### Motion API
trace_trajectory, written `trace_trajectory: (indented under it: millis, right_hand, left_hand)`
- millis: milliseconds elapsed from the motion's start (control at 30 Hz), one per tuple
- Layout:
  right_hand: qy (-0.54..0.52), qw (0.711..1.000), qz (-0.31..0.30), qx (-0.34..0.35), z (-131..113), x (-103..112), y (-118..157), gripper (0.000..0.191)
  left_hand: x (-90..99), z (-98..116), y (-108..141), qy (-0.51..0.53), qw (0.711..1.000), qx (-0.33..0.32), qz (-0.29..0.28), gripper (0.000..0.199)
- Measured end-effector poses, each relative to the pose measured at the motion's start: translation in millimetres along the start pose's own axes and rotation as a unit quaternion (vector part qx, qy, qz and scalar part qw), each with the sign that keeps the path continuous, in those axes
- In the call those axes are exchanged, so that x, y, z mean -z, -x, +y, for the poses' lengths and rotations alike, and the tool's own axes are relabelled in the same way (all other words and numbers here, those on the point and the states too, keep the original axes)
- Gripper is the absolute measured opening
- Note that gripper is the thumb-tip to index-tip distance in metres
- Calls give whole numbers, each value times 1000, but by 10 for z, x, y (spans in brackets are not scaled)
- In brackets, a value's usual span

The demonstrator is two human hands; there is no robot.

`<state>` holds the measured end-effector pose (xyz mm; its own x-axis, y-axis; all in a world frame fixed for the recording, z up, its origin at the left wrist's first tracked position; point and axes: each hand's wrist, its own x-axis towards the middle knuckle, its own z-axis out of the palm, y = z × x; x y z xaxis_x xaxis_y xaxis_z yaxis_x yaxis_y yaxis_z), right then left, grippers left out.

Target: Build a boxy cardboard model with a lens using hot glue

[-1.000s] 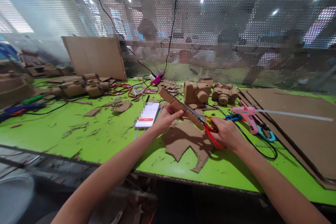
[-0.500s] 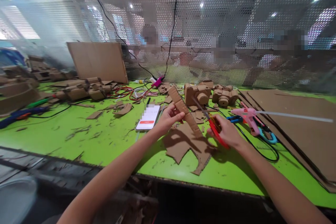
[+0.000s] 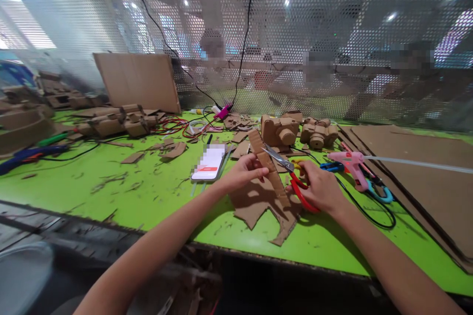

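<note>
Green table (image 3: 155,206), cardboard strip (image 3: 272,173) in left hand (image 3: 247,172).

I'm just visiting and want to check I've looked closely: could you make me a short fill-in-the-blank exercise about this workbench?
The left hand holds a strip made of ____.
The right hand holds a pair of ____.
The glue gun nearest that hand is mostly ____ in colour.
The tabletop is bright ____.

Missing words: cardboard; scissors; pink; green.
</note>
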<state>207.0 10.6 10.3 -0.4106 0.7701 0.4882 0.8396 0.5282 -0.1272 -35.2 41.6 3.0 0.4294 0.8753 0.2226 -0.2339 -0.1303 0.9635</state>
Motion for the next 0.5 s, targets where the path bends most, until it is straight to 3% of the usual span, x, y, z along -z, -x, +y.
trace_trajectory:
  millis: [267, 500]
  right_hand:
    - [51, 998, -24, 12, 36, -88, 54, 36]
    - [60, 997, -54, 6, -41, -37, 41, 29]
  left_hand:
    - [-31, 0, -2, 5, 1000, -4, 17, 52]
    - [-56, 14, 7, -2, 1000, 0, 25, 50]
